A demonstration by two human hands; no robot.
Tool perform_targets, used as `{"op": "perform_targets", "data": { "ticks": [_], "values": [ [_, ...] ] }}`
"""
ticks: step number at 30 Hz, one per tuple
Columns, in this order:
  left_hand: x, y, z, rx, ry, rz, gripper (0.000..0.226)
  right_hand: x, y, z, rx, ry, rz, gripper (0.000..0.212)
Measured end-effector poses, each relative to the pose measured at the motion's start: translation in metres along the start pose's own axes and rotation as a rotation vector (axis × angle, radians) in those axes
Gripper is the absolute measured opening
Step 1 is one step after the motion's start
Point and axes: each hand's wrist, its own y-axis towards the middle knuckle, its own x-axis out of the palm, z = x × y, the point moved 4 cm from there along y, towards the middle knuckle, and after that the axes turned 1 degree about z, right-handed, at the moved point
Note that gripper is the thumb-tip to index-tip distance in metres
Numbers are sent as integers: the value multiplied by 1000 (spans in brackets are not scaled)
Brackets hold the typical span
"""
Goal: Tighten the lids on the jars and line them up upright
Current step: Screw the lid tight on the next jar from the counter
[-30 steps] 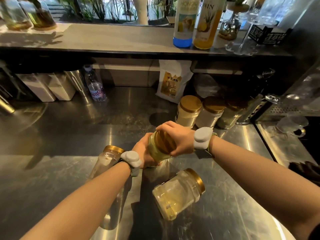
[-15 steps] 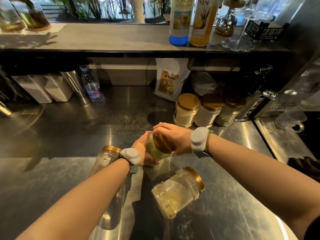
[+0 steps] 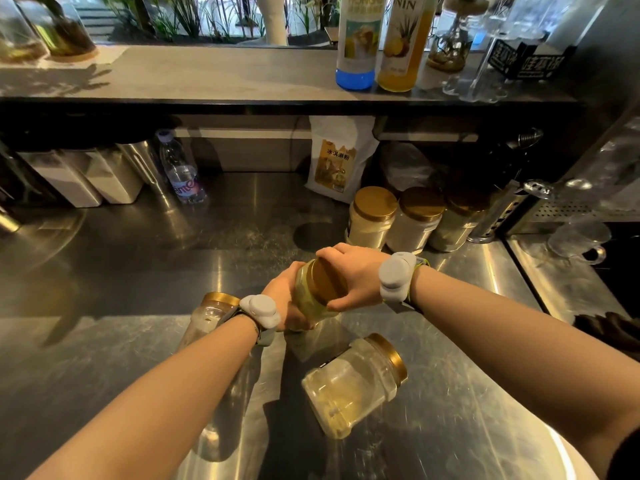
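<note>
I hold a glass jar with yellowish contents tilted above the steel counter. My left hand grips its body from the left. My right hand is wrapped around its gold lid. A second jar with a gold lid lies on its side in front of my hands. A third, taller jar lies on its side under my left forearm, partly hidden. Three gold-lidded jars stand upright in a row at the back right.
A powder bag leans behind the upright jars. A water bottle and white containers stand at the back left. A metal canister and a glass cup are at the right. Syrup bottles stand on the upper shelf.
My right hand has turned on the lid, with the fingers shifted around it. The jar stays in both hands at about the same spot.
</note>
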Motion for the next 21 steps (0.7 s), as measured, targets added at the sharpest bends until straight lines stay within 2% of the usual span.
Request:
{"op": "perform_targets", "data": {
  "ticks": [5, 10, 14, 15, 17, 21],
  "values": [
    [-2, 7, -9, -10, 44, 40, 99, 4, 0, 9, 114, -27, -28, 101],
    [4, 3, -10, -73, 82, 8, 89, 4, -5, 2, -129, -43, 39, 119],
    [-1, 6, -3, -16, 15, 80, 97, 4, -6, 0, -204, -125, 96, 104],
    [0, 5, -1, -23, 92, 68, 94, 5, -6, 2, -190, -103, 95, 102],
    [3, 2, 1, -79, 423, 11, 81, 7, -7, 6, -122, -42, 70, 101],
    [3, 6, 10, -281, 378, -6, 57, 10, -6, 13, 23, -81, 19, 99]
  ]
}}
